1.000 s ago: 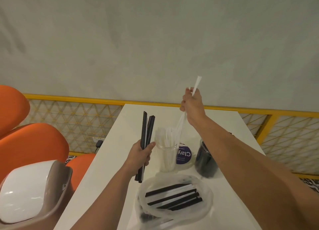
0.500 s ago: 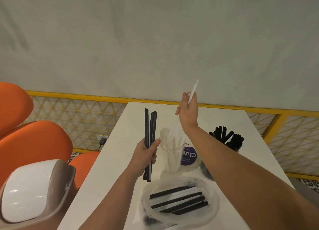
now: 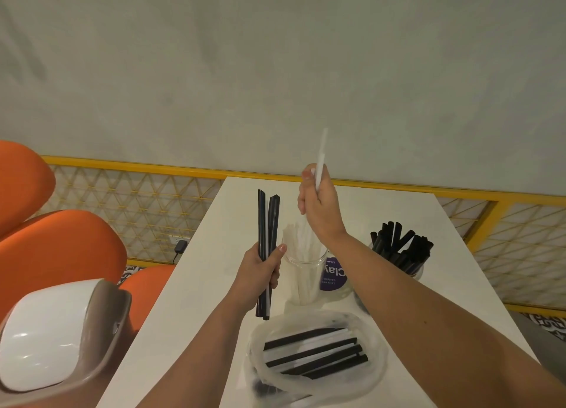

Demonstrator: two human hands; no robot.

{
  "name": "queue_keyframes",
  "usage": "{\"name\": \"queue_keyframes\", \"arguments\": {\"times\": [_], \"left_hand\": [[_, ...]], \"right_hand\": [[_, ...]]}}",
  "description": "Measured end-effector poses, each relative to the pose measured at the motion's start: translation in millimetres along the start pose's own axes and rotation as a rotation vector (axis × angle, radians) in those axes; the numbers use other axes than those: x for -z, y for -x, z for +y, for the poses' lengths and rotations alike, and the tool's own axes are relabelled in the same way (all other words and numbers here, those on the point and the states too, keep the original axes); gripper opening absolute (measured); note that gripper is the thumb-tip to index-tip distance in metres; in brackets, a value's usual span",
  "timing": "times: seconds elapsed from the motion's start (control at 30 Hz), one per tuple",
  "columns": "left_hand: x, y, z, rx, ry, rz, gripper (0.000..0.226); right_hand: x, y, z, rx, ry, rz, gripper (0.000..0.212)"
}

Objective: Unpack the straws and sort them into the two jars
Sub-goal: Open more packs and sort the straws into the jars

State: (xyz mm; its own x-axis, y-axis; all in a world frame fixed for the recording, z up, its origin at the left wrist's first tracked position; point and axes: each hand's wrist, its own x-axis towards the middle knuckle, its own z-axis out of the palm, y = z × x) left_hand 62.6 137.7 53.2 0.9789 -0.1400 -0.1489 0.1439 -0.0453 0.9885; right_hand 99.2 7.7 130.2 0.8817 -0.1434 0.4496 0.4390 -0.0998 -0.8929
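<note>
Bench [image 3: 196,285] was bare along its left edge and far end, with orange chairs [image 3: 61,254] just beside. Left hand [image 3: 260,273] fingers curled round upright black straws [image 3: 272,224]. Right hand [image 3: 318,205], above the white-straw jar [image 3: 304,273], pinched one white straw [image 3: 321,153]. Black-straw jar [image 3: 398,251] stood to the right, and the bag of straws [image 3: 315,349] lay nearest.

We read "Clay" in white on a purple round label [image 3: 333,277]; the smaller lines beside it are too blurred.

One white straw [image 3: 321,159], near upright in the right hand [image 3: 318,205], above the clear jar [image 3: 293,285] of white straws. Two black straws [image 3: 267,248], perhaps a white one between, upright in the left hand [image 3: 258,274]. Black-filled jar [image 3: 418,273] at right. Mixed straws [image 3: 315,351] flat in the open plastic bag [image 3: 379,348].
</note>
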Motion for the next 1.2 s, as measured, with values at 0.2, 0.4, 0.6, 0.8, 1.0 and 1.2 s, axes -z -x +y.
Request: {"name": "queue_keyframes", "arguments": {"times": [0.2,0.4,0.6,0.8,1.0,1.2], "left_hand": [[-1,-1,1,-0.006,-0.018,-0.011,0.022],[-2,-1,3,-0.023,-0.012,-0.021,0.024],[-2,0,7,-0.026,-0.009,-0.032,0.025],[-3,3,9,-0.037,-0.028,-0.048,0.025],[-11,7,19,-0.048,0.016,-0.112,0.025],[-22,15,28,-0.038,0.048,-0.153,0.033]], "right_hand": [[4,10,29,-0.101,0.093,-0.063,0.014],[9,8,39,-0.129,0.206,-0.089,0.02],[18,13,51,-0.13,0.262,-0.003,0.005],[24,20,53,-0.136,0.404,-0.018,0.003],[10,13,8,-0.26,0.246,-0.182,0.028],[11,12,-5,-0.503,0.22,-0.26,0.025]]}}
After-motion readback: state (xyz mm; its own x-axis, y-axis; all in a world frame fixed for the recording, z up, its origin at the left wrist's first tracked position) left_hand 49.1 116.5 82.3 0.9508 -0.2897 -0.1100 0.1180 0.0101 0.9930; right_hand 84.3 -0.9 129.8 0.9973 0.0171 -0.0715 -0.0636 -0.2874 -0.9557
